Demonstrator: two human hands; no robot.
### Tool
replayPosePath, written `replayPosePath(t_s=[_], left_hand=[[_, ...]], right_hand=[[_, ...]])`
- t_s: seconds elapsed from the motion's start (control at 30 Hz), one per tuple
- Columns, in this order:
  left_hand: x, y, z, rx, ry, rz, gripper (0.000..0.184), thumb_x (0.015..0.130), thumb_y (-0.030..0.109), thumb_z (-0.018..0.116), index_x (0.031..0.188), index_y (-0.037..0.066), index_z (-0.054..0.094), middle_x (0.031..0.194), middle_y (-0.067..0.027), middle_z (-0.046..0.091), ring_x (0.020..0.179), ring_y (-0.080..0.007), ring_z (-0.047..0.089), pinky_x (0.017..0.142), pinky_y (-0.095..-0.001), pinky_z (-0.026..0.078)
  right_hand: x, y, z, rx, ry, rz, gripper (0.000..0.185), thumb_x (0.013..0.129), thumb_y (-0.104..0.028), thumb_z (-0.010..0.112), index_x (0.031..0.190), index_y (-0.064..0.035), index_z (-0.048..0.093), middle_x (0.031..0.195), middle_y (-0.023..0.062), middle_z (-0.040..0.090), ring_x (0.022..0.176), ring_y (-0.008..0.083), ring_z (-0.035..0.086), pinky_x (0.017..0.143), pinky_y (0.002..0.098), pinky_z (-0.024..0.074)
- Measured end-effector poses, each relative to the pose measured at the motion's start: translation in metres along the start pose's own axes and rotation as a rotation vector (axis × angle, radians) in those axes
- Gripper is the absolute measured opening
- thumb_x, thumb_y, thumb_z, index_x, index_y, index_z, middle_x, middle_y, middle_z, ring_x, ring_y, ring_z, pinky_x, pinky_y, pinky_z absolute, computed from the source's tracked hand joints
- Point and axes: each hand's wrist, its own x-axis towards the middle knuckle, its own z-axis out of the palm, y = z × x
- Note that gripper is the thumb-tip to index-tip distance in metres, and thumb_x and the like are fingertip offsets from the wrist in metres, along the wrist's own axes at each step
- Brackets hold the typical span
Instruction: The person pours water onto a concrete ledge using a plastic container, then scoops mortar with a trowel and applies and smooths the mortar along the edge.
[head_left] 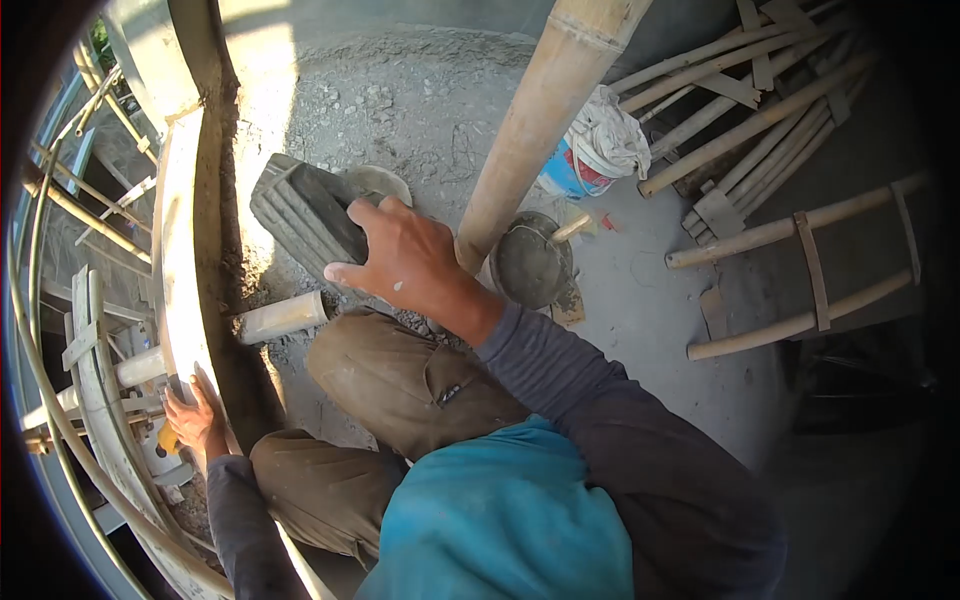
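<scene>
A dark grey block with a grooved side (308, 212) sits tilted in front of me. My right hand (412, 258) is at its near end, with the thumb along one edge and the fingers curled over the other; the fingertips are partly hidden. Behind the block shows part of a shallow round bowl (380, 182). My left hand (200, 418) rests on the edge of a pale ledge (182, 260), fingers stretched out and apart. Just beyond those fingers is a small yellow object (168, 437) whose kind I cannot make out.
A thick bamboo pole (540, 135) rises beside a bucket of grey mortar (533, 265). Farther back stands a blue bucket (572, 172) topped with white sacking (612, 135). Bamboo ladders (810, 270) lie right. A pipe (285, 318) juts from the ledge wall near my knee.
</scene>
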Motion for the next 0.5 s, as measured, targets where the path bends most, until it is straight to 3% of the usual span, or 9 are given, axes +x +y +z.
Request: replayPosePath(t_s=[0.13,0.27,0.4,0.47,0.5], left_hand=[[-0.003,-0.005,-0.002,-0.069,0.01,0.016,0.075,0.088,0.07,0.047,0.144,0.02,0.044,0.146,-0.0129,0.044,0.135,-0.034,0.04,0.108,-0.051,0.033],[0.013,-0.021,0.023,-0.093,0.053,0.026,0.074,0.087,0.069,0.049,0.143,0.021,0.044,0.147,-0.013,0.042,0.136,-0.0333,0.04,0.109,-0.0516,0.032],[0.006,-0.015,0.016,-0.061,0.043,0.019,0.075,0.087,0.069,0.05,0.144,0.021,0.044,0.148,-0.0129,0.042,0.136,-0.032,0.04,0.109,-0.0516,0.032],[0.009,-0.019,0.022,-0.065,0.039,-0.001,0.077,0.086,0.073,0.048,0.144,0.022,0.043,0.149,-0.0123,0.04,0.137,-0.0319,0.039,0.109,-0.0512,0.032],[0.008,-0.015,0.019,-0.058,0.018,-0.015,0.078,0.086,0.073,0.047,0.145,0.023,0.043,0.15,-0.0122,0.04,0.137,-0.0319,0.038,0.11,-0.0514,0.031]], right_hand=[[-0.041,-0.009,-0.025,0.026,-0.064,-0.004,0.058,0.071,-0.046,0.08,0.107,-0.0048,0.062,0.096,0.0164,0.061,0.088,0.0356,0.065,0.074,0.0453,0.052],[-0.071,0.018,-0.068,0.005,-0.062,-0.145,0.066,0.069,-0.05,0.081,0.115,-0.0054,0.064,0.093,0.0138,0.061,0.085,0.0336,0.064,0.071,0.043,0.0507],[-0.114,0.065,-0.143,-0.166,-0.302,-0.015,0.065,0.059,-0.045,0.087,0.108,-0.0063,0.069,0.093,0.0129,0.062,0.087,0.0325,0.064,0.074,0.041,0.0496],[-0.133,0.1,-0.181,-0.209,-0.418,0.223,0.069,0.055,-0.046,0.088,0.106,-0.0038,0.069,0.098,0.0161,0.067,0.092,0.0343,0.064,0.078,0.0406,0.0498],[-0.142,0.119,-0.195,-0.236,-0.358,0.334,0.071,0.054,-0.046,0.088,0.107,-0.0026,0.069,0.1,0.018,0.068,0.095,0.0348,0.065,0.081,0.0405,0.05]])
